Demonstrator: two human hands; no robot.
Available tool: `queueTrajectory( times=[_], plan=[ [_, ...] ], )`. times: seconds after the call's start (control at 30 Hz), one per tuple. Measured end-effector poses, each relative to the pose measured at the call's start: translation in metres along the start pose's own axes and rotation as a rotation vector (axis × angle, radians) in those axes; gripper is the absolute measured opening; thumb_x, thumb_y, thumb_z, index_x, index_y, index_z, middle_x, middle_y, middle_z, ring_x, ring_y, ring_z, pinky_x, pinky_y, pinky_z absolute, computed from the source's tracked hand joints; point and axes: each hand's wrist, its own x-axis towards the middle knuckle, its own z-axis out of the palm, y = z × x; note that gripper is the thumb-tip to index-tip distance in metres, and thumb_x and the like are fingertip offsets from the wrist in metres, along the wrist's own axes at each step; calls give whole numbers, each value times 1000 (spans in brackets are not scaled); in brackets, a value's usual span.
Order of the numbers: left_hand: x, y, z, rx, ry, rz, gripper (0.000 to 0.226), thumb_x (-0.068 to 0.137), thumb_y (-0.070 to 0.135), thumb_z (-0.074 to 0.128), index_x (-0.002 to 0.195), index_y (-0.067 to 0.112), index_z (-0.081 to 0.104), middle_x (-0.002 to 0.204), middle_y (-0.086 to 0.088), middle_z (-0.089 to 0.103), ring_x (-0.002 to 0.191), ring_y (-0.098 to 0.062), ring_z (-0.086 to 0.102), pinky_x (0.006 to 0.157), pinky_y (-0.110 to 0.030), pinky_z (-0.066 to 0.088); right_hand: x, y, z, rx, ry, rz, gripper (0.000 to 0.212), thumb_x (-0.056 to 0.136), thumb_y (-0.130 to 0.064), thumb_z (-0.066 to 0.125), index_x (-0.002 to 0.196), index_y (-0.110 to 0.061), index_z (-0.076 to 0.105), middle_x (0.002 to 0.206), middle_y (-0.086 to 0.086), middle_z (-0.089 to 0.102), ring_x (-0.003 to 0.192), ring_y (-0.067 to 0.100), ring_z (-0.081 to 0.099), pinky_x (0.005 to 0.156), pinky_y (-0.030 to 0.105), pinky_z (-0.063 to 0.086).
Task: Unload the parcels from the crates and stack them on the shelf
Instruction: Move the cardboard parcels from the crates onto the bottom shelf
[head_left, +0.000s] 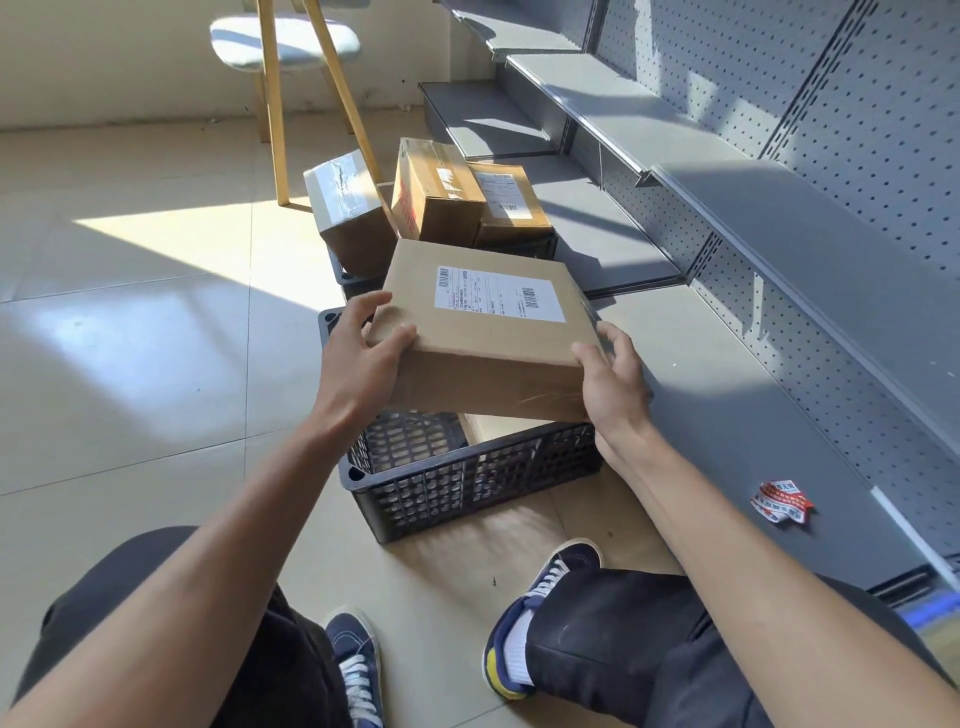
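While both hands clasp the flat brown cardboard parcel with a white label (483, 332) above the black slotted plastic crate (467, 478), left hand (358, 358) and right hand (610, 379) hold only its near corners. Tilting it toward the grey metal shelf (727, 405) could let it slip from this grip.

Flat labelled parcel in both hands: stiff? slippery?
The parcel likely stays stiff: its edges look straight with left hand and right hand gripping opposite ends. Probably lightish. Glossy tape on the near side may be slick.
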Motion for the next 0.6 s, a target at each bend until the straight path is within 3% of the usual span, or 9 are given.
queueTrajectory(
  times=[0.07,0.13,0.2,0.23,0.3,0.4,0.47,0.57,0.6],
  plan=[
    [-1,2,4,18,32,23,51,100,36,60,148,31,43,138,9,50,115,-13,52,76,-18,45,-1,-1,5,17,21,-22,56,98,-19,54,153,-22,39,134,-15,52,112,3,54,67,-4,35],
    [0,2,9,5,77,17,61,96,46,61,151,36,37,144,5,49,125,-17,51,94,-35,53,-3,-2,8,32,47,-30,61,100,-18,49,158,-22,29,127,-20,45,112,1,53,70,-3,35],
    [-6,7,17,15,96,20,73,90,52,62,154,34,32,154,1,42,138,-20,44,110,-50,45,-6,-5,11,41,79,-46,61,102,-19,45,159,-24,24,126,-21,46,110,-3,55,78,-1,37],
    [-10,10,23,16,94,25,79,88,54,62,156,32,29,159,0,35,144,-21,37,115,-53,39,-8,-7,14,48,93,-61,61,103,-21,44,160,-25,23,135,-18,48,120,1,53,89,5,38],
    [-20,19,38,4,61,27,85,88,53,62,159,31,22,166,0,21,153,-21,22,122,-54,25,-11,-10,19,59,112,-99,60,104,-24,42,160,-26,22,158,-8,36,140,8,39,109,16,31],
    [-34,32,61,-2,-25,-2,86,96,48,63,162,34,10,171,1,-4,157,-18,2,125,-43,7,-16,-12,28,69,113,-134,57,105,-25,41,159,-24,24,162,0,30,137,4,37,97,1,28],
    [-38,36,73,-49,-65,-22,91,96,51,62,162,38,1,170,1,-11,157,-19,-1,125,-45,7,-21,-13,33,101,92,-135,57,106,-27,41,159,-24,22,165,1,24,132,-4,35,93,-5,28],
    [-39,42,82,-116,-51,-18,96,95,55,61,159,44,-10,169,1,-18,157,-19,2,125,-43,11,-33,-14,36,158,65,-132,60,105,-32,43,160,-24,21,166,-3,22,138,-7,32,111,12,31],
    [-40,43,85,-134,-40,-14,97,95,54,62,158,45,-11,168,2,-19,157,-18,3,125,-42,13,-37,-14,36,174,59,-128,60,105,-32,43,160,-23,21,165,-4,23,134,-14,34,109,10,32]
  ],
)
